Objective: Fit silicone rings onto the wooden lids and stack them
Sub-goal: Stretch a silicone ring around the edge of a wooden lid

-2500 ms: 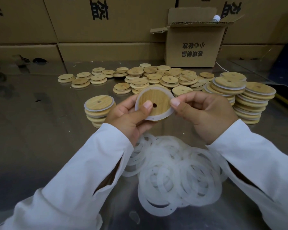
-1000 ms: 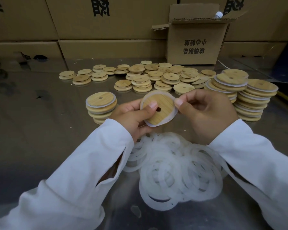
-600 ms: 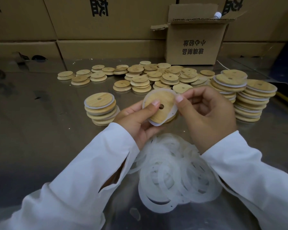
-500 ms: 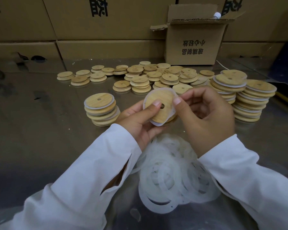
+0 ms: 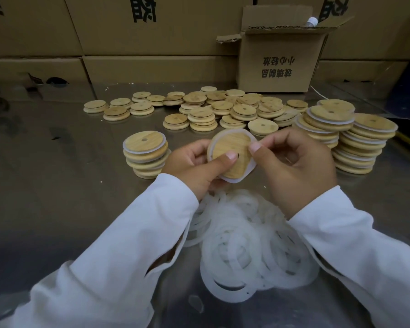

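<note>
Both my hands hold one wooden lid point(image 5: 230, 147) above the middle of the steel table point(image 5: 57, 197), tilted, its face toward me. My left hand point(image 5: 194, 166) grips its left rim, thumb on the face. My right hand point(image 5: 294, 159) pinches the silicone ring point(image 5: 249, 170) at the right rim. The short finished stack point(image 5: 146, 150) stands just to the left, nearer my left hand.

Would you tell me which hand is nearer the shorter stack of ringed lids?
Left. The left hand is just right of the stack; the right hand is farther right.
</note>
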`<state>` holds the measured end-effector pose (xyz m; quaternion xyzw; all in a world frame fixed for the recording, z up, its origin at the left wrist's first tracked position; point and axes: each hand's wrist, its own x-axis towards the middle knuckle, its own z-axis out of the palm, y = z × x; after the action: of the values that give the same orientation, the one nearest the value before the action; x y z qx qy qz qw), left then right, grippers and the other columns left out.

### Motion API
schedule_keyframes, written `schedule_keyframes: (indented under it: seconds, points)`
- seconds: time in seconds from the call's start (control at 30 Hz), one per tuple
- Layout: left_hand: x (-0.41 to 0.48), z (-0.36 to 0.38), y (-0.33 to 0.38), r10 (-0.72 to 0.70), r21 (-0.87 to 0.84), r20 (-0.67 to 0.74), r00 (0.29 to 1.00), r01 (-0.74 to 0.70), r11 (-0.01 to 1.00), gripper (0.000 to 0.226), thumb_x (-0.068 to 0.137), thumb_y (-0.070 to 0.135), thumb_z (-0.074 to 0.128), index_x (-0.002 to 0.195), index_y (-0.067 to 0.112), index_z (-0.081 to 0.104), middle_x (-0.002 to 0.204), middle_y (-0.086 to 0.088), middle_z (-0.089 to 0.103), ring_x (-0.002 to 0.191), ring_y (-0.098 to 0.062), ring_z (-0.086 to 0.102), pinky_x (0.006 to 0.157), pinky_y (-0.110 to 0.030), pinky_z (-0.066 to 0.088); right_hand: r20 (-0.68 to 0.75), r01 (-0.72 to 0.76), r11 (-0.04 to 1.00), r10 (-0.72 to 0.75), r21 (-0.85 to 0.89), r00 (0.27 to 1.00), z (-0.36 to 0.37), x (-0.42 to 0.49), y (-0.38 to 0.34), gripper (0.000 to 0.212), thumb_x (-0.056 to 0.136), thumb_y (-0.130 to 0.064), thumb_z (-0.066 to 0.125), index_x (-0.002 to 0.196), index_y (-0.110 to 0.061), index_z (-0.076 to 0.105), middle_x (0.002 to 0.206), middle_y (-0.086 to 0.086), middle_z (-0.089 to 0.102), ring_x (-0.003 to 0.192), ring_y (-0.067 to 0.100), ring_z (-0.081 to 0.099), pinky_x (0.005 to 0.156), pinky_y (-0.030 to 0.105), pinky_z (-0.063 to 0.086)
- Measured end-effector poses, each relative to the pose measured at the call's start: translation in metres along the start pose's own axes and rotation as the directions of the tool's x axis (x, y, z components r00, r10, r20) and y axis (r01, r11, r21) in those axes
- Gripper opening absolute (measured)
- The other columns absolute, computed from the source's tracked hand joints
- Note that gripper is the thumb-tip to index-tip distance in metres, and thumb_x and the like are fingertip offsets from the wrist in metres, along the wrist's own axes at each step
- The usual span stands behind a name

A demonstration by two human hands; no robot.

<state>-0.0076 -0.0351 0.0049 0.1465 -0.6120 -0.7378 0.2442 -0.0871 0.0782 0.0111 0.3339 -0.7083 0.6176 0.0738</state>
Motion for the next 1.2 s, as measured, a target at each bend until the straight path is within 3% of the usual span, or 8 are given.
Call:
schedule_keyframes:
  seconds: [0.17,0.3,0.5,0.7,0.83,1.03,1.2]
  points:
    - [-0.0001,-0.0020,-0.0008,0.016,0.065,0.021,1.000,-0.018,0.998,0.011,0.082,0.010,0.062,0.091,0.014,0.066,0.076,-0.003,0.072,0.066,-0.011,0.068,0.057,-0.020,0.054,0.034,-0.120,0.986,0.117,0.114,0.993,-0.0011,0.0033,0.0007,0.018,0.077,-0.014,0.070,0.063,-0.022,0.062,0.060,-0.010,0.064,0.060,0.003,0.059,0.063,0.016,0.049]
    - [0.0025,-0.0049,-0.0028,0.019,0.053,0.014,1.000,-0.020,0.998,0.013,0.080,0.012,0.062,0.092,0.015,0.066,0.085,-0.007,0.072,0.076,-0.017,0.069,0.070,-0.030,0.058,0.076,-0.245,0.948,0.234,0.204,0.969,-0.0021,0.0053,-0.0014,0.019,0.077,-0.011,0.070,0.062,-0.019,0.063,0.055,-0.010,0.064,0.055,0.004,0.060,0.062,0.029,0.057]
    - [0.0030,-0.0049,-0.0032,-0.046,-0.100,0.060,0.997,0.052,0.994,0.024,0.073,0.015,0.063,0.096,0.011,0.066,0.081,-0.002,0.074,0.076,-0.013,0.070,0.062,-0.022,0.055,0.127,-0.253,0.934,0.227,0.252,0.966,-0.0040,0.0070,-0.0037,0.019,0.077,-0.011,0.069,0.061,-0.019,0.063,0.053,-0.011,0.063,0.055,0.002,0.059,0.060,0.025,0.057]
    - [0.0044,-0.0032,-0.0043,-0.040,-0.068,-0.008,0.999,0.040,0.997,0.009,0.080,0.008,0.062,0.088,0.010,0.066,0.072,-0.002,0.073,0.067,-0.012,0.070,0.055,-0.022,0.055,0.104,-0.149,0.981,0.136,0.127,0.985,-0.0008,0.0037,0.0020,0.016,0.073,-0.016,0.073,0.065,-0.023,0.061,0.060,-0.012,0.062,0.055,-0.001,0.055,0.055,0.011,0.044]
    - [0.0073,-0.0037,-0.0059,-0.019,-0.055,-0.061,0.998,0.016,0.998,0.006,0.081,0.007,0.062,0.084,0.011,0.064,0.069,-0.002,0.072,0.065,-0.013,0.069,0.056,-0.024,0.056,0.072,-0.138,0.989,0.134,0.052,0.988,0.0014,0.0010,0.0036,0.015,0.073,-0.017,0.072,0.064,-0.025,0.064,0.064,-0.009,0.067,0.059,0.003,0.062,0.059,0.015,0.049]
    - [0.0053,-0.0023,-0.0098,0.015,0.018,-0.034,0.999,-0.014,1.000,0.012,0.078,0.004,0.065,0.083,0.015,0.064,0.073,-0.003,0.072,0.070,-0.018,0.069,0.065,-0.031,0.059,0.039,-0.139,0.990,0.140,-0.015,0.989,-0.0005,0.0019,0.0036,0.015,0.076,-0.018,0.069,0.064,-0.026,0.065,0.065,-0.009,0.068,0.063,0.007,0.065,0.062,0.026,0.051]
    - [0.0059,-0.0043,-0.0100,0.048,0.071,-0.028,0.998,-0.045,0.996,0.014,0.077,0.005,0.066,0.087,0.015,0.065,0.083,-0.006,0.072,0.082,-0.026,0.069,0.075,-0.038,0.057,0.051,-0.107,0.989,0.112,-0.105,0.992,0.0000,0.0024,0.0013,0.018,0.080,-0.016,0.063,0.065,-0.026,0.061,0.067,-0.007,0.066,0.068,0.016,0.065,0.072,0.033,0.054]
